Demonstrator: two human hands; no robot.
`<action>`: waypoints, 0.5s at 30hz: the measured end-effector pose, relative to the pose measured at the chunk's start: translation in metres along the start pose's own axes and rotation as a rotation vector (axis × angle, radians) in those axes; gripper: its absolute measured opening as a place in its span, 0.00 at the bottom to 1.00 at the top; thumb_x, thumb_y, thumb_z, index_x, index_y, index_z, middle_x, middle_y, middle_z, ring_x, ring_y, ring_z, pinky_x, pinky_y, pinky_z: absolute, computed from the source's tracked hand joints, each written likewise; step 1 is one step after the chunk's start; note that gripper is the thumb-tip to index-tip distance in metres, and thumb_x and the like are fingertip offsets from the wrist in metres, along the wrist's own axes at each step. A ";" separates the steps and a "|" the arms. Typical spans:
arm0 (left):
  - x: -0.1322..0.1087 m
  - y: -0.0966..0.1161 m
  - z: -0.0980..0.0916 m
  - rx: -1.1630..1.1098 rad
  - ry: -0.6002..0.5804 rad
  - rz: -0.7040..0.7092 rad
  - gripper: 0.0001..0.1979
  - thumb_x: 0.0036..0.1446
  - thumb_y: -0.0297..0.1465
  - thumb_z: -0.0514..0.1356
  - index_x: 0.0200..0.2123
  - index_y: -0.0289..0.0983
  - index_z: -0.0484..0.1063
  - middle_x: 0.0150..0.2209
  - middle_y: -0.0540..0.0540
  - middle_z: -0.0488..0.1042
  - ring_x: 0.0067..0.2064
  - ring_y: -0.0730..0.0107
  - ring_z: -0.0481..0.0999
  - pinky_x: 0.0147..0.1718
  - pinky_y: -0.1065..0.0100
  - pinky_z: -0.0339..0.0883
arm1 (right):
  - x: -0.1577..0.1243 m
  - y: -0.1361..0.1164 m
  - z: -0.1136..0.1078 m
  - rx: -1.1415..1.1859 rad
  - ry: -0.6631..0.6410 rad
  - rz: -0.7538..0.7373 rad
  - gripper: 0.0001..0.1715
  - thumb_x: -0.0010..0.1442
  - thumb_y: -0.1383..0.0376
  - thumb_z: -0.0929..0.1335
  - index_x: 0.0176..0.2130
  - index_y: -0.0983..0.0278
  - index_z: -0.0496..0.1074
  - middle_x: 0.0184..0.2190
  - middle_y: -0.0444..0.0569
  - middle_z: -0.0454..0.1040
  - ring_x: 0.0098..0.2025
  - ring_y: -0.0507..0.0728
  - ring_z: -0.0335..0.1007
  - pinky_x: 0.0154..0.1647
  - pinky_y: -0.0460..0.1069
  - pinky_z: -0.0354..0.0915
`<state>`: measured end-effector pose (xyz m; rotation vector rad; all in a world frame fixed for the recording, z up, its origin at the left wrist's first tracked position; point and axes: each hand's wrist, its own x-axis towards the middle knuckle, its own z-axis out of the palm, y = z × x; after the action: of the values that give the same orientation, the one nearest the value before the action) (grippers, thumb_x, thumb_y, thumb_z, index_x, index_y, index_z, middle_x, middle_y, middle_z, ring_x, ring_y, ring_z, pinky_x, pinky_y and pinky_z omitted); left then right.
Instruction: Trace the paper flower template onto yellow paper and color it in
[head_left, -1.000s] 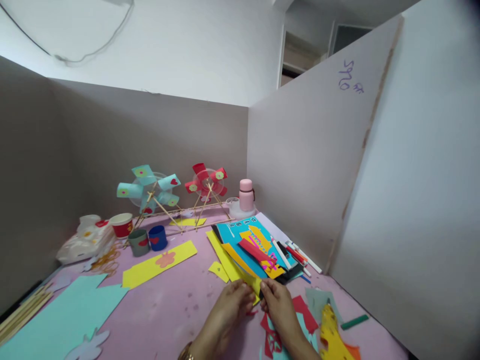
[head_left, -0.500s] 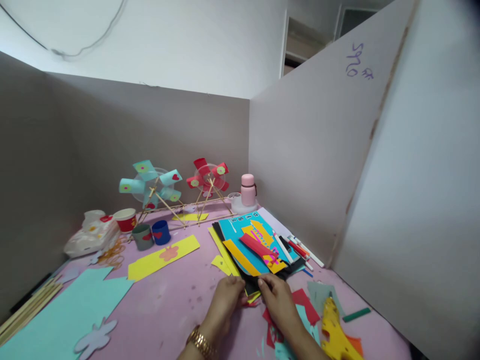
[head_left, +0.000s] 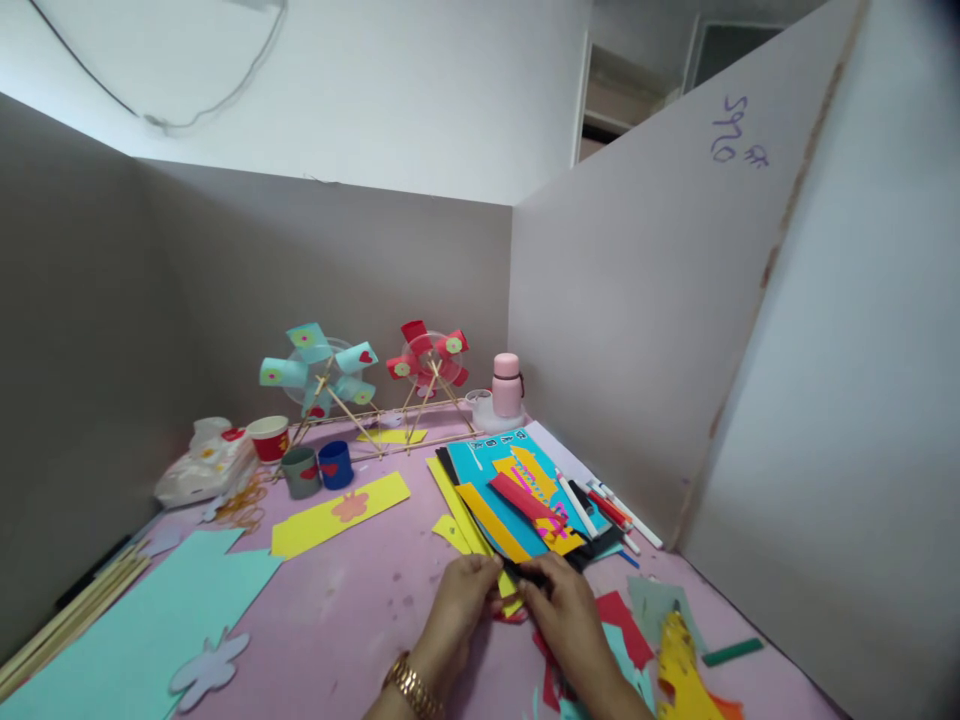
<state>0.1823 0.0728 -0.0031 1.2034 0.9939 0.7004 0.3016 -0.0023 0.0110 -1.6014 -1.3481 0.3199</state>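
My left hand [head_left: 463, 592] and my right hand [head_left: 559, 598] meet at the near corner of a stack of coloured sheets. Between them the corner of a black sheet [head_left: 513, 566] is pinched and raised, its edge showing as a narrow dark strip. Under it the corner of a yellow sheet [head_left: 509, 592] comes into sight. A blue sheet [head_left: 480, 470] with lettering tops the stack, carrying an orange strip [head_left: 491, 520] and a red strip [head_left: 525, 498]. My fingertips partly hide the grip.
Markers [head_left: 611, 505] lie right of the stack. Nearer, a yellow glue gun [head_left: 679, 665] rests beside red scraps [head_left: 626, 625]. Behind stand a light-blue paper wheel [head_left: 322, 370], a red wheel [head_left: 431, 360] and a pink bottle [head_left: 507, 385]. A yellow strip [head_left: 311, 528] and light-blue sheet [head_left: 172, 610] lie left.
The near corner of the black sheet has been drawn up between my fingers, baring more of the yellow sheet below. The whole view has shifted slightly.
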 end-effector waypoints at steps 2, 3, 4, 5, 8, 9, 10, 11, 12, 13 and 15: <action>-0.002 -0.001 -0.001 -0.006 0.005 0.019 0.13 0.62 0.38 0.56 0.44 0.34 0.69 0.39 0.47 0.73 0.35 0.70 0.74 0.34 0.64 0.71 | 0.000 0.001 0.000 -0.041 0.019 -0.009 0.12 0.59 0.69 0.62 0.31 0.66 0.74 0.31 0.52 0.75 0.35 0.58 0.72 0.37 0.48 0.66; -0.002 -0.001 -0.001 -0.007 0.006 0.025 0.13 0.62 0.38 0.56 0.43 0.34 0.69 0.38 0.47 0.73 0.34 0.71 0.74 0.33 0.64 0.71 | 0.000 0.002 0.000 -0.067 0.032 -0.006 0.14 0.61 0.68 0.61 0.30 0.66 0.73 0.30 0.53 0.75 0.34 0.59 0.72 0.36 0.49 0.66; -0.003 -0.002 -0.001 -0.008 0.005 0.030 0.13 0.62 0.38 0.56 0.43 0.34 0.69 0.38 0.47 0.73 0.33 0.71 0.74 0.32 0.65 0.71 | -0.001 0.003 0.001 -0.095 0.043 -0.002 0.16 0.62 0.67 0.59 0.30 0.66 0.73 0.29 0.53 0.75 0.33 0.60 0.72 0.35 0.50 0.66; -0.004 -0.002 -0.001 -0.008 0.003 0.033 0.13 0.62 0.37 0.56 0.43 0.34 0.69 0.37 0.47 0.73 0.33 0.72 0.74 0.31 0.66 0.71 | -0.002 0.003 0.001 -0.125 0.052 0.001 0.16 0.63 0.67 0.59 0.31 0.67 0.73 0.30 0.54 0.75 0.33 0.60 0.73 0.36 0.51 0.67; -0.003 0.001 0.000 -0.005 -0.009 0.027 0.12 0.62 0.37 0.57 0.44 0.34 0.69 0.39 0.47 0.73 0.34 0.71 0.74 0.33 0.65 0.72 | -0.003 -0.001 0.004 -0.204 0.067 0.002 0.16 0.59 0.73 0.60 0.44 0.72 0.72 0.43 0.61 0.74 0.46 0.65 0.71 0.44 0.54 0.66; -0.002 0.003 0.002 -0.001 -0.013 0.021 0.13 0.62 0.37 0.57 0.44 0.34 0.69 0.40 0.46 0.73 0.35 0.70 0.74 0.34 0.64 0.72 | -0.004 -0.003 0.005 -0.269 0.050 0.004 0.21 0.57 0.75 0.61 0.50 0.73 0.70 0.49 0.64 0.71 0.51 0.66 0.68 0.47 0.54 0.66; -0.001 0.006 0.003 0.005 -0.016 0.015 0.13 0.62 0.36 0.57 0.45 0.34 0.69 0.41 0.46 0.73 0.36 0.69 0.75 0.34 0.63 0.72 | -0.003 -0.006 0.007 -0.359 0.018 0.010 0.26 0.56 0.77 0.61 0.54 0.73 0.67 0.53 0.65 0.68 0.55 0.67 0.65 0.48 0.55 0.65; 0.001 0.008 0.004 0.011 -0.017 0.010 0.13 0.62 0.36 0.57 0.45 0.34 0.69 0.41 0.46 0.73 0.37 0.69 0.75 0.35 0.62 0.72 | -0.003 -0.009 0.008 -0.458 -0.022 0.018 0.29 0.55 0.79 0.61 0.56 0.72 0.65 0.56 0.64 0.66 0.57 0.68 0.63 0.48 0.55 0.66; 0.002 0.011 0.006 0.017 -0.015 0.006 0.13 0.62 0.36 0.57 0.46 0.34 0.68 0.42 0.45 0.72 0.37 0.68 0.75 0.35 0.62 0.72 | -0.002 -0.012 0.009 -0.554 -0.067 0.025 0.30 0.55 0.79 0.61 0.57 0.71 0.65 0.56 0.64 0.66 0.57 0.68 0.63 0.46 0.55 0.67; 0.004 0.013 0.007 0.021 -0.010 0.003 0.13 0.61 0.36 0.58 0.46 0.35 0.68 0.43 0.45 0.72 0.38 0.68 0.75 0.36 0.62 0.72 | -0.001 -0.014 0.010 -0.632 -0.108 0.031 0.30 0.55 0.80 0.60 0.56 0.69 0.67 0.56 0.62 0.67 0.57 0.67 0.64 0.44 0.54 0.69; 0.007 0.015 0.008 0.014 0.012 0.005 0.13 0.61 0.36 0.58 0.47 0.35 0.68 0.43 0.45 0.72 0.39 0.67 0.75 0.36 0.61 0.72 | 0.001 -0.016 0.011 -0.690 -0.146 0.032 0.27 0.56 0.80 0.60 0.52 0.67 0.72 0.52 0.59 0.71 0.54 0.65 0.68 0.43 0.52 0.70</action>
<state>0.1934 0.0793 0.0105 1.2157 1.0080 0.7067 0.2840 0.0027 0.0187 -2.1952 -1.6529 -0.0258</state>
